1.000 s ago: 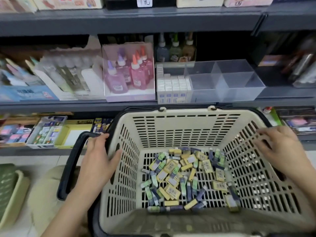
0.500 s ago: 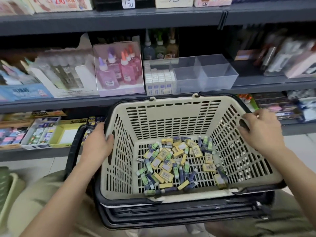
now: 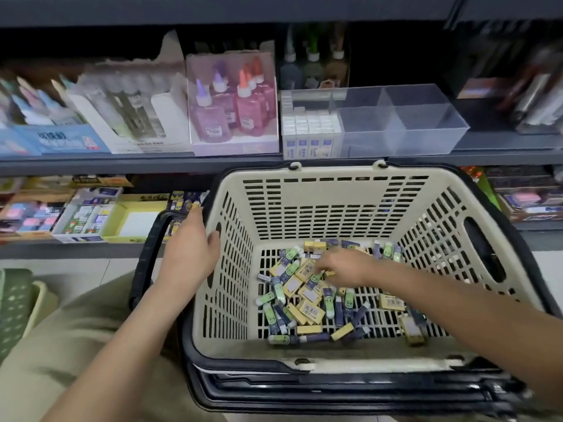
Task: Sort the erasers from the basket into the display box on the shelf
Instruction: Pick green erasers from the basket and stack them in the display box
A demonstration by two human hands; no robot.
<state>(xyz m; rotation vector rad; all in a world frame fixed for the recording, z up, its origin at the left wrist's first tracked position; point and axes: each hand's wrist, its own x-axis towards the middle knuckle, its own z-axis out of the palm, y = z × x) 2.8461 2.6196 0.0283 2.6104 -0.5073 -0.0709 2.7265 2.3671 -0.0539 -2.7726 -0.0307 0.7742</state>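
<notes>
A cream slotted basket (image 3: 332, 205) with a black rim rests on my lap, below the shelf. Several small erasers (image 3: 307, 306) in yellow, green and dark blue sleeves lie loose on its floor. My left hand (image 3: 190, 248) grips the basket's left rim, thumb inside the wall. My right hand (image 3: 344, 266) is down inside the basket on the eraser pile, fingers bent among the pieces; whether they have hold of one is hidden. The clear display box (image 3: 396, 123) stands on the shelf behind the basket, with white erasers (image 3: 310, 132) in its left compartment and two bare compartments to the right.
Pink and purple glue bottles (image 3: 231, 108) stand in a clear case left of the display box. More stationery boxes fill the shelf to the left and the lower shelf (image 3: 91, 214). A green crate (image 3: 15, 303) sits on the floor at the left.
My right hand left the basket's right rim and reached down into the eraser pile. The basket now sits lower and nearer to me. My left hand stays on the left rim.
</notes>
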